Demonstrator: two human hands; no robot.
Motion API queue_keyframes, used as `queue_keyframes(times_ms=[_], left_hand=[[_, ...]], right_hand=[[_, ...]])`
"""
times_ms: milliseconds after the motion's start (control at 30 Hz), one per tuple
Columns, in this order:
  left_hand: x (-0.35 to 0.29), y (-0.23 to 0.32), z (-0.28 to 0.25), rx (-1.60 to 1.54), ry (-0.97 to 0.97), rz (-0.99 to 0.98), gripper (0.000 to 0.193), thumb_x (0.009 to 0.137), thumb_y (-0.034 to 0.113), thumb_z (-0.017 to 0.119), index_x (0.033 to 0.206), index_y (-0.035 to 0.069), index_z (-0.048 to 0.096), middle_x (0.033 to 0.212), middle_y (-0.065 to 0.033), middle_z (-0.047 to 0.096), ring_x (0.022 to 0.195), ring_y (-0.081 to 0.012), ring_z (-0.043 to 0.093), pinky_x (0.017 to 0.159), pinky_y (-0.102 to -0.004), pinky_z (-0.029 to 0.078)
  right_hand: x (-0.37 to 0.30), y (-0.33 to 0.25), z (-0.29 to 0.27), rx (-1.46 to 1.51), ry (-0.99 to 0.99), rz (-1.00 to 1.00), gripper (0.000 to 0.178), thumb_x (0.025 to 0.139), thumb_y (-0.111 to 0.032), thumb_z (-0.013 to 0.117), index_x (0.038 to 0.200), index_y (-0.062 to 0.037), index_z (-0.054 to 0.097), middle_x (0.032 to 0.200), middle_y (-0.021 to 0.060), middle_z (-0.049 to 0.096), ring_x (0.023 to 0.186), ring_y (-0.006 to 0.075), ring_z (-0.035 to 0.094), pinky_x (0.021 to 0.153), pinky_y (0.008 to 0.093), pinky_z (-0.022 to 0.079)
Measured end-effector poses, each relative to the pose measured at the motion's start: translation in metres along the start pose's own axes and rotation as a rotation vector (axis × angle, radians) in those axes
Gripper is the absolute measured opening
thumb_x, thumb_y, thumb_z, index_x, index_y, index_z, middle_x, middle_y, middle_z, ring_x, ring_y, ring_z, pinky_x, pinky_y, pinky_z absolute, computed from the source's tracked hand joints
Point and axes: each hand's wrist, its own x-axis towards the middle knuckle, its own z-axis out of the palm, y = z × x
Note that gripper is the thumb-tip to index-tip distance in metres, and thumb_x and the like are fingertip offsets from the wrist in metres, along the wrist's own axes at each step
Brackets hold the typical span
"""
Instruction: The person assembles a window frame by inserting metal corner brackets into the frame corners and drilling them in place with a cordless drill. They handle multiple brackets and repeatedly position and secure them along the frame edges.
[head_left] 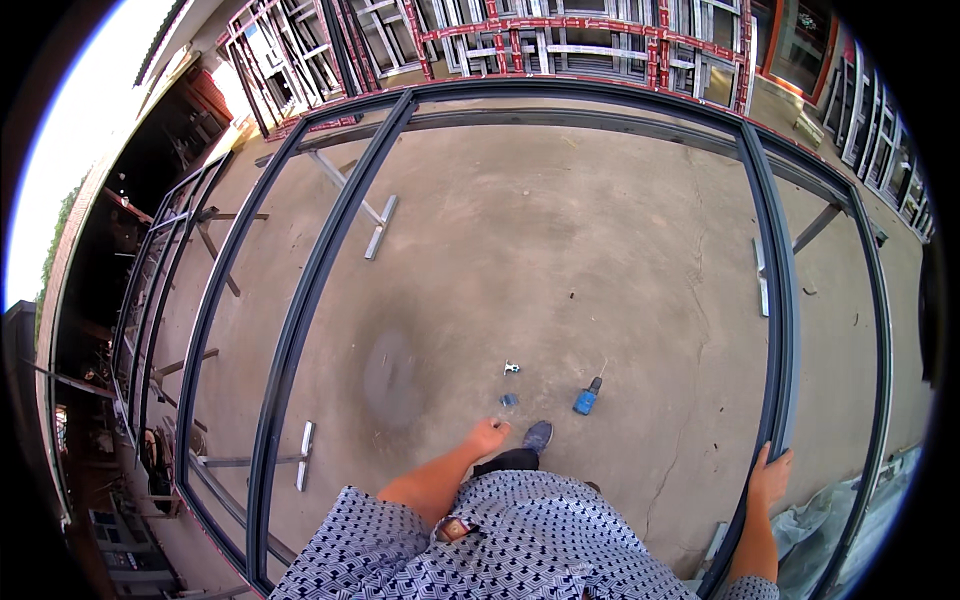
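Note:
A large dark grey window or door frame [318, 265] surrounds me on supports, with upright bars to my left and right. My right hand [770, 476] is closed around the right-hand bar [778, 330], near its lower end. In front of my body, inside the frame, my left hand [487, 437] is closed in a pinch; what sits at its fingertips is too small to make out. Just beyond it on the floor lie a small blue item [508, 400] and a small silvery metal piece [512, 368]. A blue cordless drill [586, 398] lies to their right.
Metal stand legs [381, 228] hold the frame above the concrete floor [560, 230]. Another dark frame [150, 270] stands at the far left. Stacked frames with red wrapping [590, 35] line the back. Plastic sheeting [815, 525] lies at the lower right.

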Motion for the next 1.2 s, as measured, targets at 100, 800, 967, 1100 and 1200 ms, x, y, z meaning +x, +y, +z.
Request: queue_keyframes(times_ms=[100,800,967,1100,1200], left_hand=[[-0.003,0.002,-0.013,-0.066,0.048,0.004,0.048,0.098,0.042,0.058,0.104,-0.003,0.073,0.089,-0.0177,0.076,0.085,-0.0262,0.074,0.081,-0.0411,0.056],[-0.181,-0.106,0.124,-0.697,0.458,-0.467,0.049,0.098,0.037,0.062,0.113,-0.008,0.071,0.095,-0.0165,0.074,0.084,-0.0224,0.072,0.077,-0.0392,0.057],[-0.231,-0.114,0.154,-0.866,0.467,-0.575,0.049,0.094,0.04,0.061,0.094,-0.007,0.074,0.084,-0.0221,0.075,0.081,-0.0322,0.073,0.08,-0.0454,0.056],[-0.228,-0.124,0.155,-0.84,0.508,-0.578,0.048,0.094,0.039,0.061,0.094,-0.007,0.073,0.084,-0.0185,0.075,0.077,-0.0273,0.071,0.076,-0.0427,0.055],[-0.218,-0.107,0.121,-0.881,0.513,-0.506,0.047,0.096,0.039,0.061,0.1,-0.006,0.073,0.087,-0.0152,0.074,0.079,-0.0237,0.07,0.074,-0.0384,0.055]], right_hand=[[0.004,0.002,0.002,-0.005,0.011,-0.01,0.067,0.102,-0.058,0.053,0.14,-0.0024,0.05,0.127,0.0228,0.064,0.111,0.0444,0.067,0.087,0.0569,0.055],[0.079,0.054,0.081,0.017,0.589,-0.969,0.058,0.091,-0.053,0.07,0.094,0.004,0.076,0.065,0.0206,0.068,0.053,0.0391,0.065,0.048,0.0516,0.053],[0.027,0.003,0.026,0.142,0.259,-0.35,0.062,0.085,-0.061,0.07,0.091,0.0,0.077,0.069,0.0194,0.071,0.056,0.0387,0.068,0.051,0.0535,0.055],[0.037,0.016,0.029,0.002,0.095,-0.278,0.066,0.087,-0.061,0.066,0.079,0.003,0.077,0.076,0.0249,0.073,0.066,0.0413,0.072,0.056,0.0556,0.057],[0.044,0.027,0.044,0.061,0.123,-0.209,0.066,0.088,-0.059,0.066,0.08,0.0056,0.076,0.076,0.0261,0.073,0.069,0.0435,0.072,0.061,0.0559,0.058]])
